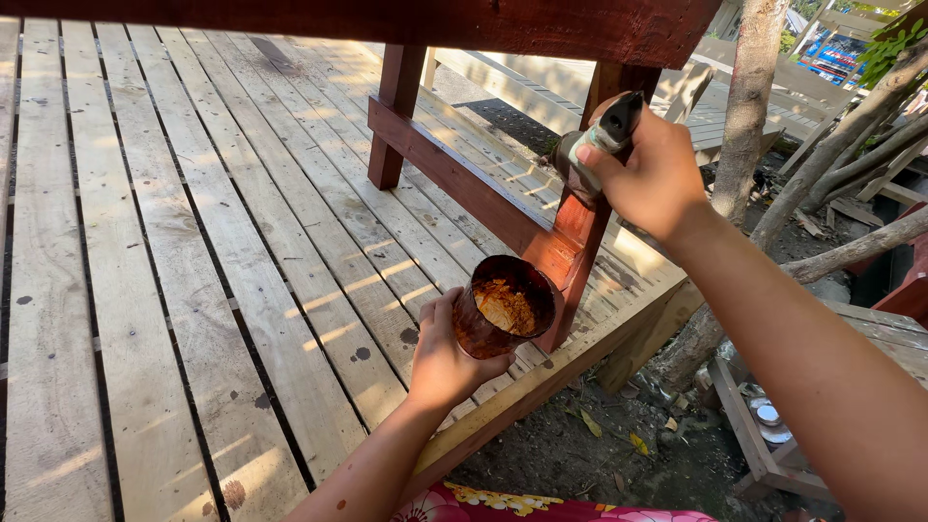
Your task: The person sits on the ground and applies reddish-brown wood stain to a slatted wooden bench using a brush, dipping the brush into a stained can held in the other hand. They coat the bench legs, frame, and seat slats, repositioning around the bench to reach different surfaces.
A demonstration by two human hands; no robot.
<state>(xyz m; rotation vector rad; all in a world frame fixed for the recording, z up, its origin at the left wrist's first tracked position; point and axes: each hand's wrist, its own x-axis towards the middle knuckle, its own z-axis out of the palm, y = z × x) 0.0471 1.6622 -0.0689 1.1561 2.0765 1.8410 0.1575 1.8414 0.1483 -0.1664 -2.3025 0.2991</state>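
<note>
Head view, outdoors, sunlit. We hold a round, rust-brown tin can in our left hand. The fingers wrap closed around its lower side, thumb up along the wall nearest us. The can tilts with its open mouth facing up and toward the camera; inside we see an orange-brown, streaky coating. We cannot tell how much liquid is in it. The can sits low in the frame, just in front of the near leg's foot.

Our right hand is closed in a full grip around the dark handle of a paintbrush. The brush head presses against the upper part of the dark red wooden leg of a bench-like frame. Bristles are mostly hidden behind the hand and handle.

The same red frame has a horizontal lower rail running back to a second leg, and a broad top board across the upper edge of the view.

The frame stands on a weathered deck of pale wooden planks, with dark spots on the boards near the can. To the right of the deck edge: bare soil, a grey tree trunk, and branches. A patch of floral red cloth shows at the bottom edge.
</note>
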